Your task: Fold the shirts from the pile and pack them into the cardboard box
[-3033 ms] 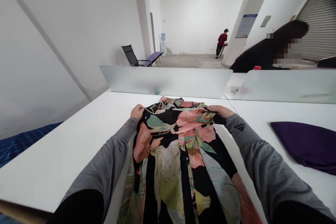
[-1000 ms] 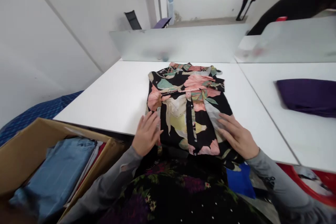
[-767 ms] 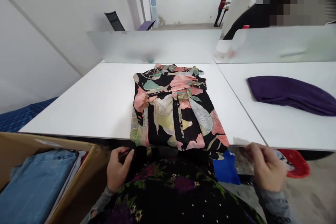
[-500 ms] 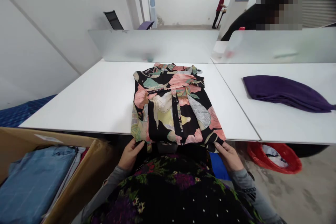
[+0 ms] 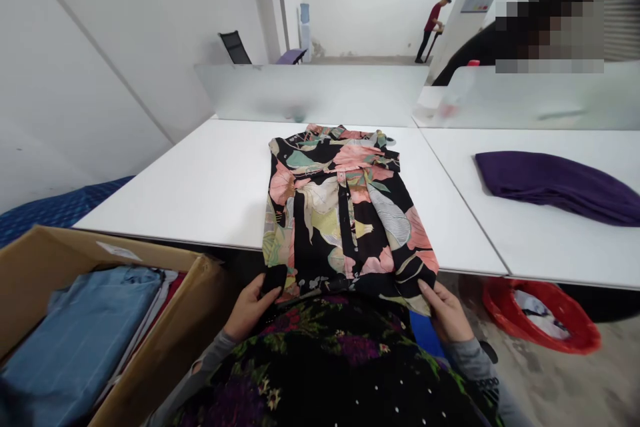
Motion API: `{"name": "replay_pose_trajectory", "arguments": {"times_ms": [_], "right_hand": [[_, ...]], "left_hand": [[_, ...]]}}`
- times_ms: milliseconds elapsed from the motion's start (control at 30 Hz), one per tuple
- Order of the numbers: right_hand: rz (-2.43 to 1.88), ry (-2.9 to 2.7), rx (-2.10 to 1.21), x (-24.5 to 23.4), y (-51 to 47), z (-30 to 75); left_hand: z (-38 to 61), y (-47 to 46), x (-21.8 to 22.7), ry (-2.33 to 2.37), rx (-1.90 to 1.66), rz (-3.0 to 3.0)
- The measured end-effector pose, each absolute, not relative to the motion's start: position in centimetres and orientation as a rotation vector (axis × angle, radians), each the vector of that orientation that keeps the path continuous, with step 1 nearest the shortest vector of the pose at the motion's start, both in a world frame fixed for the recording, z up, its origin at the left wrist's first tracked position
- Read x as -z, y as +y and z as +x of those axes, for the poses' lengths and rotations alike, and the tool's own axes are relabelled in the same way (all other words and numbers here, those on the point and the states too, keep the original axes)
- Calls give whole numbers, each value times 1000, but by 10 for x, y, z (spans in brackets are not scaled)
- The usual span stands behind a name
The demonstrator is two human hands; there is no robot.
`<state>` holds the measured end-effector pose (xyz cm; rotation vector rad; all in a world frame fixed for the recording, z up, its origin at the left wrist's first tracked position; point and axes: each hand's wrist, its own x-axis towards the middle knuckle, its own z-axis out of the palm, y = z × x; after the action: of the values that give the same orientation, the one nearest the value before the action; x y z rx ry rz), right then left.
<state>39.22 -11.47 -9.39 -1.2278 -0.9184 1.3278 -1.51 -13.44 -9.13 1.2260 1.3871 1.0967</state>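
**Flowered shirt [image 5: 345, 213] held at its two near corners**

In the head view, the shirt lies in front of the person, right between the two hands. Its long way runs straight out from the body, with the collar at the far end and the bottom edge at the near end. Most of it lies on the white table [image 5: 190, 193], but the near end hangs past the table's front edge, close to the person's black flowery top [image 5: 370, 373].

The left hand [image 5: 249, 310] pinches the near left corner between thumb and fingers. The right hand [image 5: 447, 310] pinches the near right corner, with the thumb on top. The hands are wide apart, about as wide as the cloth. No hand is nearer than the other, as both touch the shirt. The collar is the part farthest from them, up near the cloudy glass screen [image 5: 325, 90].

To the left of the left hand is a brown box [image 5: 165, 323] with folded blue cloth [image 5: 90, 333] in it. Past the right hand, lower than the table, is a red tub or bag [image 5: 585, 333]; I cannot tell which. A purple cloth [image 5: 550, 183] lies on the table's right part, well apart from the shirt.
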Motion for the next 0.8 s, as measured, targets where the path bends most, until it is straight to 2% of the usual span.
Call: {"name": "replay_pose_trajectory", "arguments": {"times_ms": [133,367,467,600,800], "right_hand": [[-1245,-1095,-1382,70,-122,399],[-1249,-1181,-1019,27,-144,415],[-1324,-1237,-905,15,-150,422],[-1396,-1545,-972,-5,-140,437],[-1159,-1566,-1318,-39,-53,435]], "left_hand": [[-18,-145,75,1377,-1070,1281],[-20,-166,20,1498,-1302,1119],[-28,-172,2,1524,-1247,1194],[-37,-173,-11,1415,-1062,1142],[-38,-117,-38,968,-1124,843]]}}
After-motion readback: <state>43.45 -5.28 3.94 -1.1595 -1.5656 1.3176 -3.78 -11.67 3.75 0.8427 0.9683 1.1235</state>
